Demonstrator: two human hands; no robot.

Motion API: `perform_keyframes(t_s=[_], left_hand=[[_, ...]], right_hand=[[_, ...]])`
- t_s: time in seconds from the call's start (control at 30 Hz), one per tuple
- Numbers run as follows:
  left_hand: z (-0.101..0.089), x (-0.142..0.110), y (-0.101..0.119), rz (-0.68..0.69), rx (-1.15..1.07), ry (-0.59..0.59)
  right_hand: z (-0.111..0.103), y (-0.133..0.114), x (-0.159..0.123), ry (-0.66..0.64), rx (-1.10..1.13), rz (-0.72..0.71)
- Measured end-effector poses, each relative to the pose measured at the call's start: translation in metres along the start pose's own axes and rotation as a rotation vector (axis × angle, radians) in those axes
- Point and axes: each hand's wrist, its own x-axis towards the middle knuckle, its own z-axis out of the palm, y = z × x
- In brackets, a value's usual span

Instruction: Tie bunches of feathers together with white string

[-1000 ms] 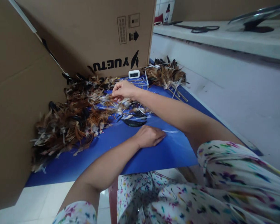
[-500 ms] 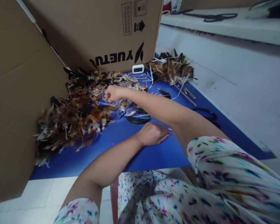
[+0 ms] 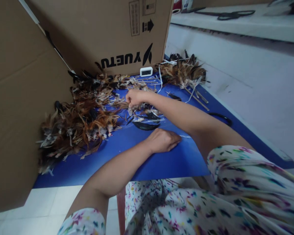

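Note:
My left hand [image 3: 163, 140] is closed and rests on the blue tabletop [image 3: 107, 166] near its front edge. A thin white plastic strip [image 3: 185, 136] comes out beside its fingertips. Farther back, my right hand [image 3: 134, 98] is closed, its fingertips pinched at a small brown feather tuft [image 3: 122, 105]; the fingers partly hide what they grip. Left of it spreads a big heap of brown and black feathers [image 3: 80, 122]. Between my hands lie long black feathers [image 3: 146, 126] and pale scraps.
Cardboard walls [image 3: 83, 36] stand at the left and back. A small white digital timer [image 3: 146, 71] sits by the back wall. To its right lies a feather bundle [image 3: 182, 71] with sticks [image 3: 198, 98]. Dark scissors [image 3: 231, 15] rest on the ledge at the upper right.
My right hand has drawn back to the right from over the feather heap, still closed. My left hand stays in place on the tabletop; the view has shifted slightly.

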Motion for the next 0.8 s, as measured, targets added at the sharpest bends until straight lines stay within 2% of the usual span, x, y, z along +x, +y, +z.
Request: perform_keyframes(t_s=[0.1,0.2,0.3,0.4,0.5,0.6,0.67,0.73,0.8], left_hand=[[-0.001,0.001,0.001,-0.012,-0.001,-0.02],[-0.002,0.001,0.002,-0.01,-0.006,-0.026],[-0.002,0.001,0.002,0.0,-0.01,-0.012],[0.0,0.001,0.001,0.008,0.002,-0.002],[0.002,0.001,-0.001,0.012,0.018,-0.015],[0.002,0.002,-0.002,-0.006,0.001,0.0],[0.002,0.003,-0.003,-0.023,-0.018,0.011],[0.002,0.004,-0.003,-0.024,-0.02,0.008],[0.002,0.004,-0.002,-0.02,-0.004,-0.011]], right_hand=[[-0.007,0.011,-0.008,0.042,0.071,0.034],[-0.019,0.003,-0.022,0.044,0.176,0.026],[-0.031,-0.02,-0.028,0.059,0.426,-0.133],[-0.031,-0.046,-0.011,0.138,0.567,-0.291],[-0.012,-0.061,0.024,0.215,0.331,-0.262],[0.015,-0.065,0.057,0.159,0.113,-0.114],[0.028,-0.064,0.068,0.116,0.042,-0.106],[0.03,-0.059,0.07,0.136,0.038,-0.118],[0.022,-0.052,0.065,0.2,0.091,-0.116]])
